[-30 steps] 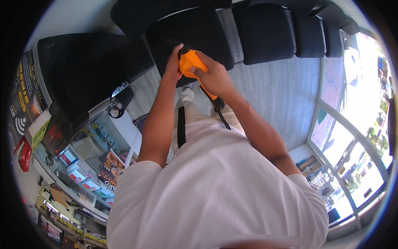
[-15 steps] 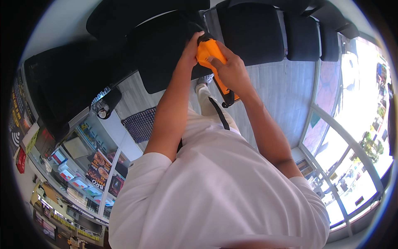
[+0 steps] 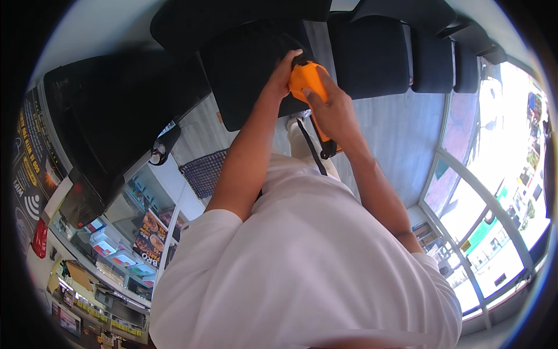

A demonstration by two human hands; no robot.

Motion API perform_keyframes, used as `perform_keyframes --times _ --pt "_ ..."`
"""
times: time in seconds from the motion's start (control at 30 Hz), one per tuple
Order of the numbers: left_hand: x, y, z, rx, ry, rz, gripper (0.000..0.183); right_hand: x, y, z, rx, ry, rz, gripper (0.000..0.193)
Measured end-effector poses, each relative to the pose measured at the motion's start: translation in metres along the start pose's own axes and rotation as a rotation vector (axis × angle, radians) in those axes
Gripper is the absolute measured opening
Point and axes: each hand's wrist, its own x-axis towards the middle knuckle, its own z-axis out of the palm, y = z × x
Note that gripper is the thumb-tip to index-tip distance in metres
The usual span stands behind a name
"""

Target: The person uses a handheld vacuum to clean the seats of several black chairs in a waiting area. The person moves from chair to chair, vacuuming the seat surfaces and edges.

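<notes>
An orange-and-black handheld device [image 3: 309,78] with a long body is held out in front of me, over the front of a black padded seat [image 3: 244,75]. What kind of device it is, I cannot make out. My left hand [image 3: 282,77] grips its far end, by a black part that points at the seat. Around its orange body is closed my right hand [image 3: 336,113], the thumb lying on top. The near end of the device is black [image 3: 328,149] and hangs above my trouser leg. Both palms are hidden.
More black chairs [image 3: 372,55] stand in a row to the right. Grey wood-look floor [image 3: 401,122] lies below them, beside a glass front [image 3: 465,192]. On the left are a large black piece of furniture [image 3: 116,116], a dark mat [image 3: 203,173] and a glass display counter [image 3: 125,250].
The whole view has shifted, so chairs and counter sit further right. Both hands still hold the device, which has moved slightly left relative to the chairs.
</notes>
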Motion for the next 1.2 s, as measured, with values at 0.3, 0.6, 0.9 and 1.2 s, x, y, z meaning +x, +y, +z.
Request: perform_keyframes --times 0.3,0.6,0.9,1.2 --pt "-0.040 0.025 -0.060 -0.104 0.004 0.127 0.051 0.009 -0.045 0.035 0.026 -0.128 -0.028 0.070" --pt "-0.104 0.010 -0.151 -0.235 0.217 0.093 0.080 -0.010 -0.083 0.076 0.030 -0.457 -0.083 0.070" --pt "-0.049 -0.012 -0.032 -0.064 0.267 0.078 0.079 -0.027 -0.027 0.028 0.080 -0.068 0.049 0.069" --pt "-0.095 0.001 -0.142 -0.212 0.126 0.047 0.091 -0.034 -0.066 0.069 0.033 -0.328 0.016 0.067"
